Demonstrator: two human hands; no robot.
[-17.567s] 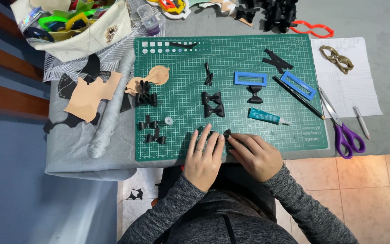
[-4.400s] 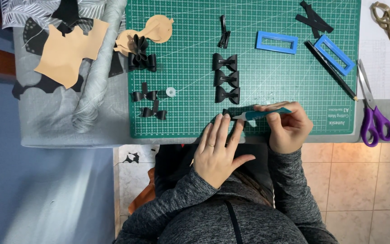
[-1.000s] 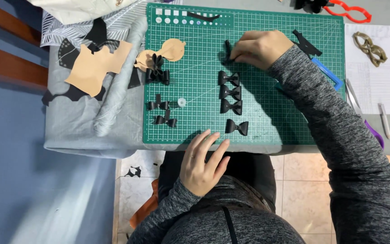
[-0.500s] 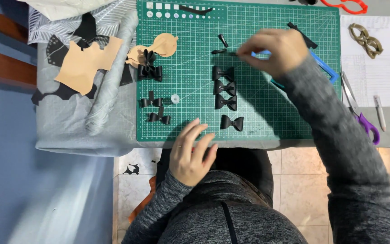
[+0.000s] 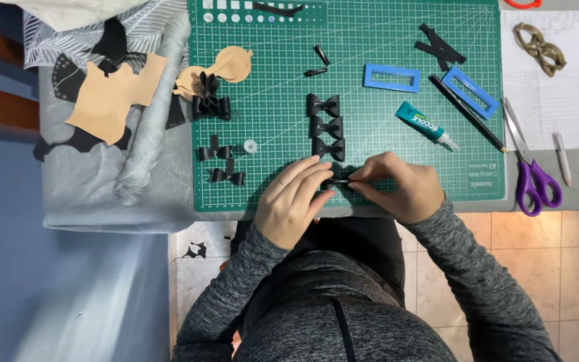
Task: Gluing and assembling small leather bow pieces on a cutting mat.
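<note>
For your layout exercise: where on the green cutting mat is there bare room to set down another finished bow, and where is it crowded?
Free: the cutting mat between the bow column and glue tube; also between both bow groups. Crowded: near edge, where left hand and right hand pinch a bow.

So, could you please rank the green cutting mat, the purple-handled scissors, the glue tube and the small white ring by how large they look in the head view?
1. Green cutting mat, by far the largest.
2. Purple-handled scissors.
3. Glue tube.
4. Small white ring, the smallest.
All lie flat at about table height, so the order looks reliable.
</note>
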